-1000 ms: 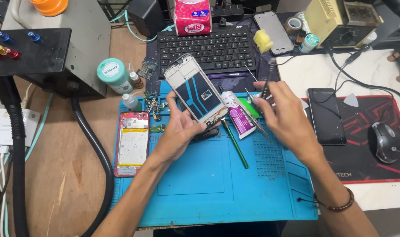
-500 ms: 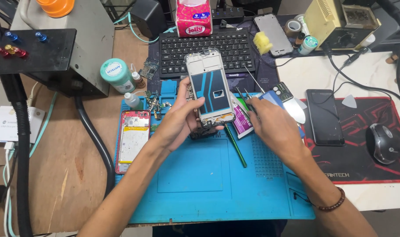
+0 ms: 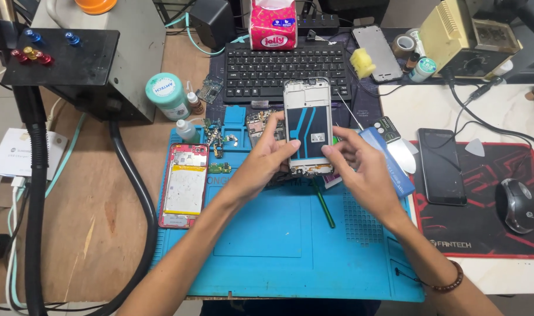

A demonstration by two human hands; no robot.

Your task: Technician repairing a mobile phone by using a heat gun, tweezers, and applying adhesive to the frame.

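Everything here is told from the blue mat [image 3: 290, 246] that lies on the wooden desk [image 3: 97, 222].

Far off to the left of the mat stands a grey box machine [image 3: 103, 52], and a thick black hose [image 3: 141, 199] bends down along the mat's left edge. Just past the mat's top left corner is a round green tub [image 3: 164, 93].

On the left part of the mat lies an opened red phone [image 3: 185, 186], flat, with its pale battery showing. Small loose phone parts [image 3: 219, 140] sit near the mat's top edge.

Over the middle of the mat, near its top, the left hand [image 3: 266, 157] is curled around the left side of a phone frame [image 3: 307, 126]. The frame is held up off the mat, with blue stripes on its dark inside. The right hand [image 3: 360, 169] pinches the frame's lower right edge with its fingers bent. A green stick tool [image 3: 324, 205] lies on the mat below the hands.

Behind the mat is a black keyboard [image 3: 279, 67]. To the right of the mat, a red and black mouse pad [image 3: 483, 199] holds a dark phone [image 3: 441, 167] and a mouse [image 3: 517, 205].
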